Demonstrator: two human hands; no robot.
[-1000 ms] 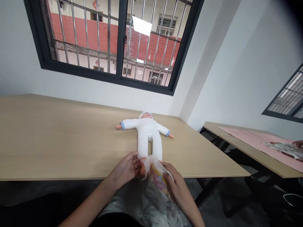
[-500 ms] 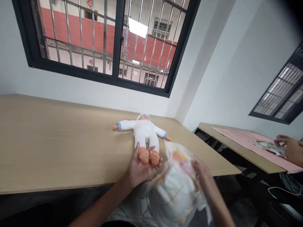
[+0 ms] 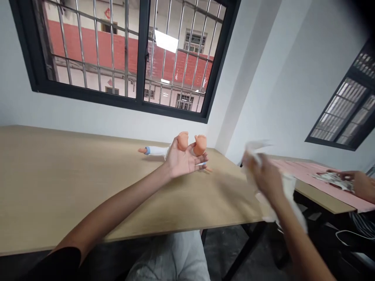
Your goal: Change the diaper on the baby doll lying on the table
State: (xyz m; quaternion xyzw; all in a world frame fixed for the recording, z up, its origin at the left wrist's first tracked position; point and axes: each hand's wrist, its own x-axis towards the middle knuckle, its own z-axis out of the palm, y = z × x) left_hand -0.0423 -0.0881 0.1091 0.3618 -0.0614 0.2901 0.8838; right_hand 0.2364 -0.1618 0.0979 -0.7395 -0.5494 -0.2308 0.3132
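A baby doll's bare feet (image 3: 200, 145) are raised, with my left hand (image 3: 183, 158) palm up under them, gripping the legs between thumb and fingers. Beyond the hand, the doll's white sleeve (image 3: 158, 151) with a blue cuff stretches left on the table; its body and head are hidden behind my hand and the feet. On the right, over the table's corner, my right hand (image 3: 265, 175) is closed on a soft white printed cloth (image 3: 288, 191). Both hand and cloth are smeared by motion, and the cloth hangs below the table edge.
The doll lies on a light wooden table (image 3: 73, 187) below a barred window (image 3: 125, 50). At the right, another person's hand (image 3: 361, 185) touches a patterned white item (image 3: 334, 180) on a pink cloth (image 3: 295, 166) covering a second table. A gap separates the tables.
My left hand has lifted the doll's feet up and away from me. My right hand has swung the white printed cloth from my lap out to the right and upward.
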